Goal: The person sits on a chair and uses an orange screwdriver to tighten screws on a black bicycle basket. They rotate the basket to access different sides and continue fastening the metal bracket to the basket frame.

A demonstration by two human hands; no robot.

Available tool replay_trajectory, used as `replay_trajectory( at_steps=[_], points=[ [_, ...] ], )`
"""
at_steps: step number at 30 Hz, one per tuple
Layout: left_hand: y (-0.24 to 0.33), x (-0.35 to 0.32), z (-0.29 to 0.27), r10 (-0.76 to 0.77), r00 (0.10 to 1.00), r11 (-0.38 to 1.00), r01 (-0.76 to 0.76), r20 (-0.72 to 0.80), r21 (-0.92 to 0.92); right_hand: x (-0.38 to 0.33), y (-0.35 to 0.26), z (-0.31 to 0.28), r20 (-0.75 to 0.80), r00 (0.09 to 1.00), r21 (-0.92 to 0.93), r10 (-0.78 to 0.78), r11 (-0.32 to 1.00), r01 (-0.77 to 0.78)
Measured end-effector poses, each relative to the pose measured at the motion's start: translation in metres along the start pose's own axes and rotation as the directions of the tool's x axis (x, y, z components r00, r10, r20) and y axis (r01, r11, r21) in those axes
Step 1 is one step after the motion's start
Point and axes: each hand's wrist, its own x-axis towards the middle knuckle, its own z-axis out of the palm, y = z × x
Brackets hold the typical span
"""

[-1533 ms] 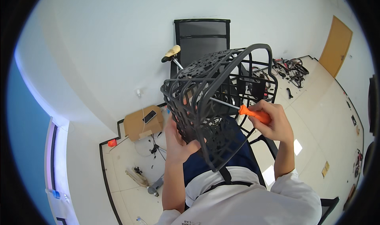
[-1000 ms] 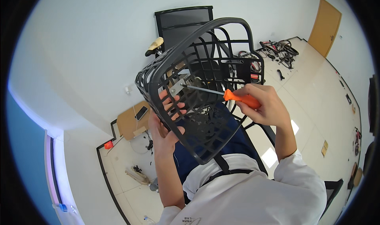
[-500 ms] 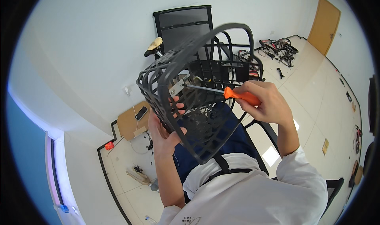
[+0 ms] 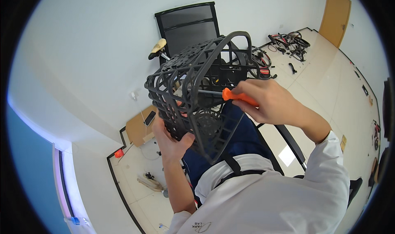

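One dark lattice basket is held up in the air in front of the person's chest, tilted, its arched handle rising toward the office chair behind it. The left hand is clamped on the basket's lower corner from beneath, thumb pressed on the outside of the mesh. The right hand is wrapped tight round the one orange-handled screwdriver, whose metal shaft passes through an opening in the basket's side — the tip is lost among the bars. The two hands sit near each other, the basket between them. Round about there is free air; the tiled floor lies well below. A flat piece of cardboard rests by the wall — and a tangle of dark parts lies far off near the door.
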Motion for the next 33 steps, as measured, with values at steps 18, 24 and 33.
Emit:
replay_trajectory(
  at_steps=[18,24,33],
  points=[
    [-0.011,0.003,-0.011,0.100,0.995,0.992,-0.098,0.018,-0.079,-0.010,0.020,0.024,0.046,0.947,0.706,0.317,0.660,-0.255],
    [-0.010,0.001,-0.017,0.122,0.992,0.990,-0.119,0.038,-0.080,-0.006,0.013,0.010,-0.225,0.930,-0.042,-0.289,0.957,0.287],
    [-0.005,-0.002,-0.010,0.227,0.972,0.965,-0.234,0.065,0.122,-0.006,0.002,0.008,-0.183,0.942,-0.166,-0.283,0.953,0.254]
  ],
)
